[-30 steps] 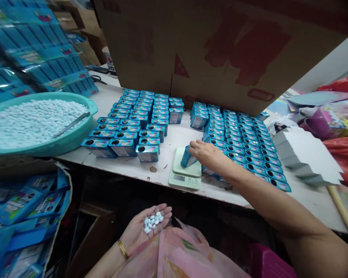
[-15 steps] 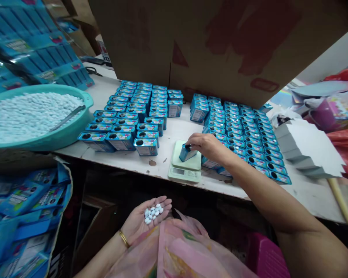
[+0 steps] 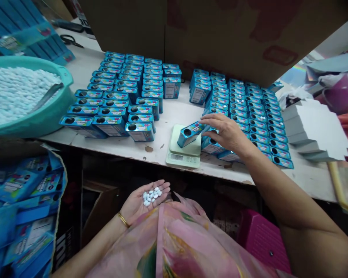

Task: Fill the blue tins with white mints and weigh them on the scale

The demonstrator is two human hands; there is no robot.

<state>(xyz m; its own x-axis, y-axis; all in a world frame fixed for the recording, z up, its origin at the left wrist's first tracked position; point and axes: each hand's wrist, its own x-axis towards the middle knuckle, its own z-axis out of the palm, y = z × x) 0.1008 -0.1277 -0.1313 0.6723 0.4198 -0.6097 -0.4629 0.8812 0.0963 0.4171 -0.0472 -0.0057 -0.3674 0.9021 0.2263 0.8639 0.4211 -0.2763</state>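
My left hand (image 3: 145,200) is palm up near my lap, fingers stretched out, with a small heap of pale blue candies (image 3: 152,196) resting in it. On the light green kitchen scale (image 3: 183,159) stands a blue candy tin (image 3: 189,134), the dark round hole in its top uncovered. My right hand (image 3: 224,131) is at the tin's right end, thumb and fingers apart; whether the fingertips touch the tin I cannot tell. The scale's reading is too small to make out.
Rows of blue tins stand left (image 3: 110,96) and right (image 3: 249,116) of the scale, some on the right topped with candies. A turquoise basin (image 3: 55,112) of candies with a scoop is at left. A cardboard box (image 3: 127,31) rises behind; folded white card (image 3: 316,127) lies right.
My right hand has moved from above the tin's hole to its right end, and its fingers have spread. The view has shifted, so the table appears higher. My left hand still holds the candies.
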